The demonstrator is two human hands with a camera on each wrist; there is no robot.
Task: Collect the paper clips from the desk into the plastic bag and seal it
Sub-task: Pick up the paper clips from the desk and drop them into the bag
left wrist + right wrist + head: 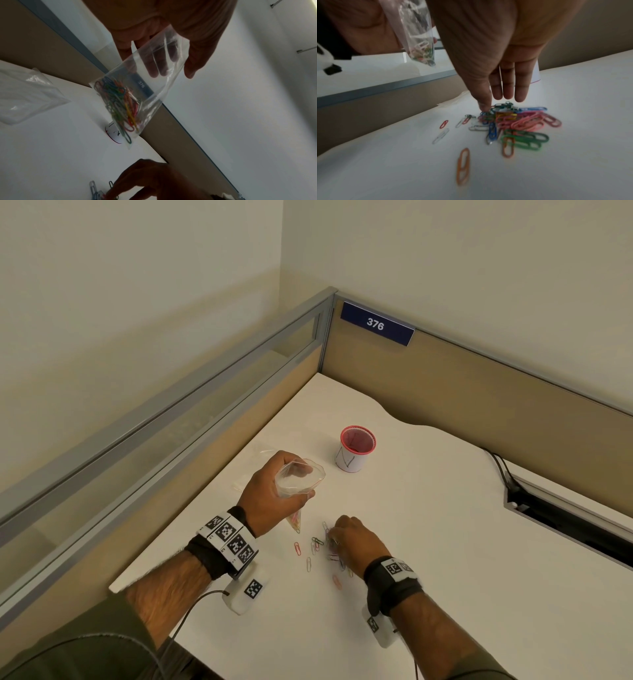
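Observation:
My left hand holds a clear plastic bag above the desk, fingers inside its open mouth and thumb outside. Several coloured paper clips lie in the bag's lower corner. To its right, a loose pile of coloured paper clips lies on the white desk, with a few single clips scattered on the left. My right hand reaches down over the pile. Its fingers are straight and just above the clips, and the thumb tip touches the pile's edge.
A red mesh cup wrapped in white paper stands behind the hands. More clear plastic bags lie flat on the desk at the left. Partition walls close the left and back sides. A cable slot with black cords is at the right.

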